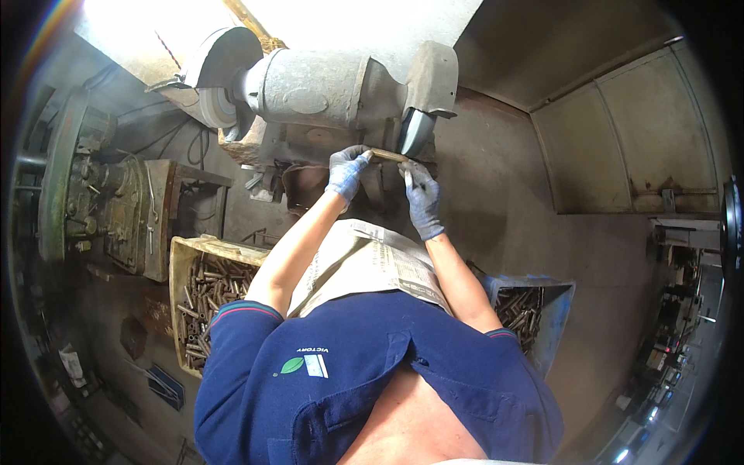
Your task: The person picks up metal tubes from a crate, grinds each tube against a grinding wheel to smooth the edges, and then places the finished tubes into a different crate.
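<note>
A short metal rod [387, 156], brownish and cylindrical, is held crosswise between my two gloved hands. My left hand [347, 168] pinches its left end, and my right hand [421, 194] grips the right end with fingers closed. Just above the rod's right end is the right wheel [417, 133] of a bench grinder [310, 87], showing below its metal guard [434, 77]. Whether the rod touches the wheel I cannot tell. Both gloves are blue-grey and worn. A pale cloth apron [364, 260] covers my lap.
A yellowish crate [180, 287] full of short metal pieces stands at my left, and a blue crate [559, 310] with similar pieces at my right. The grinder's left wheel [217, 107] sits under a guard. A green machine [124, 209] stands far left; metal panels [628, 139] line the right.
</note>
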